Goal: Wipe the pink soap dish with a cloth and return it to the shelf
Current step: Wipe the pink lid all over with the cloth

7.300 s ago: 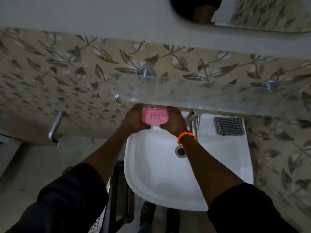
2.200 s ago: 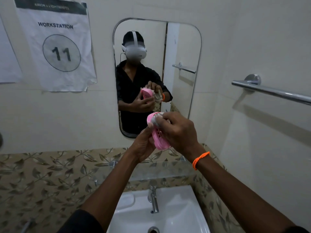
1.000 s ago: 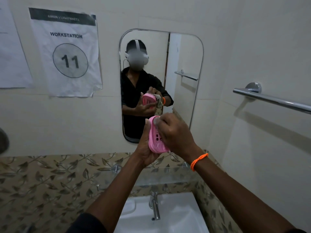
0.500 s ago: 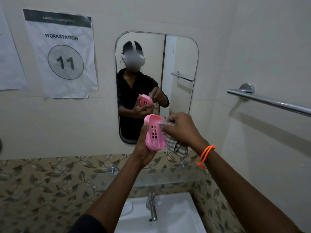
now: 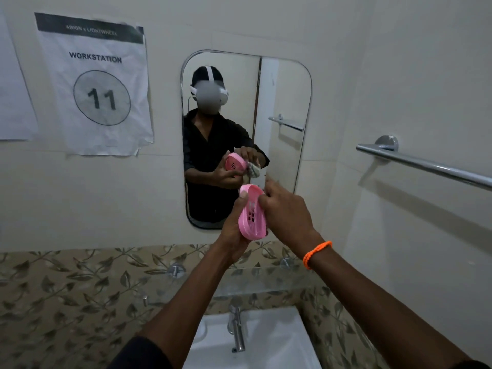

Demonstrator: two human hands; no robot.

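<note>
1. The pink soap dish is held up on edge in front of the mirror, its slotted hollow facing right.
2. The left hand has its grip curled round the dish's back.
3. The right hand is bunched at the hollow; the cloth shows only in the mirror's reflection, so its grip reads as closed on cloth.
4. Best to work the cloth through the slots and rim, steadying the dish from behind.
5. The glass shelf waits below, above the sink.
</note>
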